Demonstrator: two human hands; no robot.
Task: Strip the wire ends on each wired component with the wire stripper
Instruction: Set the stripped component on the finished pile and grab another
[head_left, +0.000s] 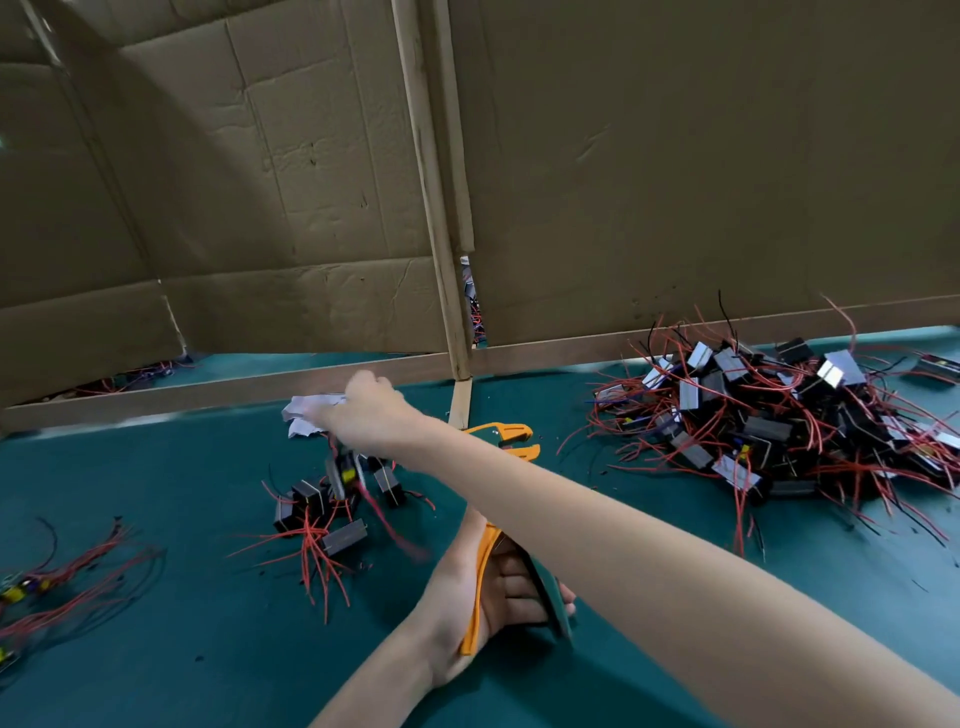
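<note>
Head view: workstation with a teal-covered bench (156, 649) enclosed at the back by brown corrugated cardboard walls (675, 156) joined along a pale wooden strip (436, 208). The left hand (457, 587), palm up near the bench's front edge, grips the orange-and-green wire stripper (511, 434); its fingers curl around the green handle, and the tool's head points away towards the back wall. The right arm crosses over the stripper, and the right hand (369, 410) is stretched out beside a crumpled white paper scrap (311, 410). Its fingers are hidden behind the back of the hand, so whether they are parted or clamped on anything cannot be told. Directly below it a blurred component with a trailing red wire (345, 470) sits above a small cluster of black box-shaped components with red leads (327, 514). A large heap of like components (779, 415) lies well apart at right. Loose red-wired parts (52, 577) lie at the left edge.
</note>
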